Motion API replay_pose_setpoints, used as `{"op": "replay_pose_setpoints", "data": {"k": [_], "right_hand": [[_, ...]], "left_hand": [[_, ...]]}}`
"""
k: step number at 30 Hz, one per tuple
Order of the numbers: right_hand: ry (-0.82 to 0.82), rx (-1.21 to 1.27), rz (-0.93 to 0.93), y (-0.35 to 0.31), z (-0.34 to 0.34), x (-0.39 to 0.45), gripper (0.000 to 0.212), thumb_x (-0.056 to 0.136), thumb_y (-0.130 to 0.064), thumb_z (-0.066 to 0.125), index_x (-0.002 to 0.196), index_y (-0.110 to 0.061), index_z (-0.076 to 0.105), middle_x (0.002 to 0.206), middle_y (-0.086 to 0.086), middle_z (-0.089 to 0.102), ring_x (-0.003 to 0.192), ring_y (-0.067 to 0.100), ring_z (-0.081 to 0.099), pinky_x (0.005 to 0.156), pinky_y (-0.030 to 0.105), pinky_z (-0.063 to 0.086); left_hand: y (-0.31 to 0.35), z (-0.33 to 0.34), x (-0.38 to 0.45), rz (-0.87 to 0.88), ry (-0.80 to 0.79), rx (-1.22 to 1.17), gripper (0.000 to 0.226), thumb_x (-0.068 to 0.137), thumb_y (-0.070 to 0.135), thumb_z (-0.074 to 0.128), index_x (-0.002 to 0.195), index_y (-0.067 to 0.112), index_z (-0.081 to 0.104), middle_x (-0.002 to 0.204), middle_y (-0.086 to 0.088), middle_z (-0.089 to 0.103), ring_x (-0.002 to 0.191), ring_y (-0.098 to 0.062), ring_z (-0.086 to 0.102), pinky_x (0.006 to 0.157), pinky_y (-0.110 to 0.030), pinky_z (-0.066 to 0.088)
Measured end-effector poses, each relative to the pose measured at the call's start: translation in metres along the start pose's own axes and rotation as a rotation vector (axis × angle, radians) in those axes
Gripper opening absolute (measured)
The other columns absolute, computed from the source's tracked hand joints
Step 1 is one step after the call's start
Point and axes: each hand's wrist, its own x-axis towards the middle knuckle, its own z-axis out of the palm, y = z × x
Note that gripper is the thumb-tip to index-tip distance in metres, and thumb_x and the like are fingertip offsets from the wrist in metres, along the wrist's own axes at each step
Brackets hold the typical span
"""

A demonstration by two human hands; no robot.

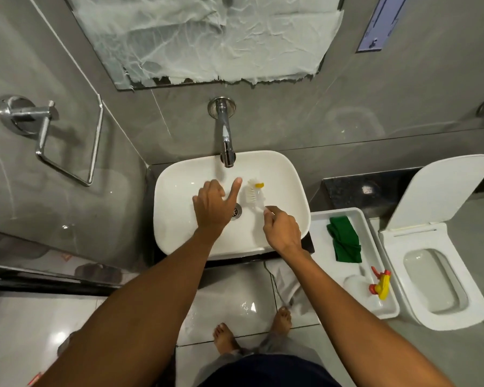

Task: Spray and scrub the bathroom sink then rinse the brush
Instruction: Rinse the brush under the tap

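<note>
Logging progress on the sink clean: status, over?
Right hand grips brush handle, bristles in sink. Left hand open over the basin. Whether the tap runs: unclear. Nothing obstructing.

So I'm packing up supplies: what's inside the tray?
In the tray lie a green cloth and a spray bottle on its side. Whatever is beneath the cloth is hidden.
</note>
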Motion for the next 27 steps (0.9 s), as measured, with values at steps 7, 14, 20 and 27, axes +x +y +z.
{"op": "replay_pose_setpoints", "data": {"k": [7, 14, 20, 27], "right_hand": [[0.217, 0.276, 0.049, 0.054, -0.019, -0.011, 0.041, 0.113, -0.037, 0.043, 0.143, -0.018, 0.063, 0.105, 0.012, 0.078, 0.096, 0.032, 0.073, 0.081, 0.037, 0.059], [0.423, 0.444, 0.179, 0.144, -0.045, 0.003, 0.041, 0.112, -0.034, 0.049, 0.141, -0.01, 0.064, 0.094, 0.01, 0.077, 0.087, 0.024, 0.073, 0.084, 0.036, 0.06], [0.317, 0.395, 0.348, 0.239, -0.007, 0.015, 0.034, 0.112, -0.021, 0.05, 0.133, -0.001, 0.068, 0.095, 0.009, 0.075, 0.092, 0.034, 0.074, 0.089, 0.046, 0.06], [0.147, 0.386, 0.506, 0.292, 0.063, 0.043, 0.03, 0.111, -0.01, 0.048, 0.131, 0.004, 0.066, 0.12, 0.023, 0.073, 0.112, 0.041, 0.069, 0.101, 0.051, 0.053]], "left_hand": [[0.035, 0.044, -0.024, 0.144, -0.089, -0.029, 0.046, 0.11, 0.043, 0.057, 0.083, 0.006, 0.06, 0.086, -0.011, 0.064, 0.086, -0.035, 0.059, 0.081, -0.055, 0.05], [0.082, 0.102, -0.047, 0.292, -0.259, 0.123, 0.07, 0.102, 0.071, 0.046, 0.137, 0.012, 0.059, 0.138, -0.012, 0.062, 0.126, -0.035, 0.058, 0.107, -0.052, 0.049], [0.108, 0.164, -0.058, 0.486, -0.45, 0.174, 0.1, 0.097, 0.08, 0.046, 0.172, 0.018, 0.019, 0.183, -0.002, -0.002, 0.17, -0.023, 0.001, 0.137, -0.048, 0.012], [0.08, 0.198, -0.078, 0.493, -0.459, 0.215, 0.105, 0.101, 0.073, 0.051, 0.173, 0.012, 0.005, 0.182, -0.005, -0.007, 0.169, -0.021, -0.007, 0.137, -0.05, 0.013]]}}
